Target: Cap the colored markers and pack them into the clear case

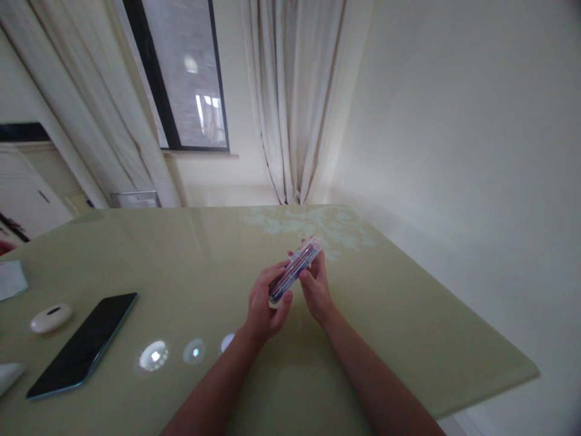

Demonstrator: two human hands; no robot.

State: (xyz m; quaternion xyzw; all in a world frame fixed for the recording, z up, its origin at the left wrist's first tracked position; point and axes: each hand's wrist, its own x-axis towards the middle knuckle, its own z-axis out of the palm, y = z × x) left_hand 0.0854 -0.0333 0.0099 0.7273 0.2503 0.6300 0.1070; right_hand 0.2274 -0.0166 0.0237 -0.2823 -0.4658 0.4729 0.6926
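Observation:
Both of my hands hold a slim clear plastic case [296, 270] with dark blue and reddish pens inside, tilted up to the right above a glossy green table [190, 260]. My left hand [264, 306] grips the case's lower left end. My right hand [316, 288] pinches its upper right part, fingers curled around it. The case is just above the tabletop, near the table's middle.
A dark phone [84, 345] lies flat at the left, with a small white oval object [51, 318] beside it. White paper [9, 280] lies at the far left edge. A wall stands close on the right; curtains [290, 97] and a window [186, 72] are behind.

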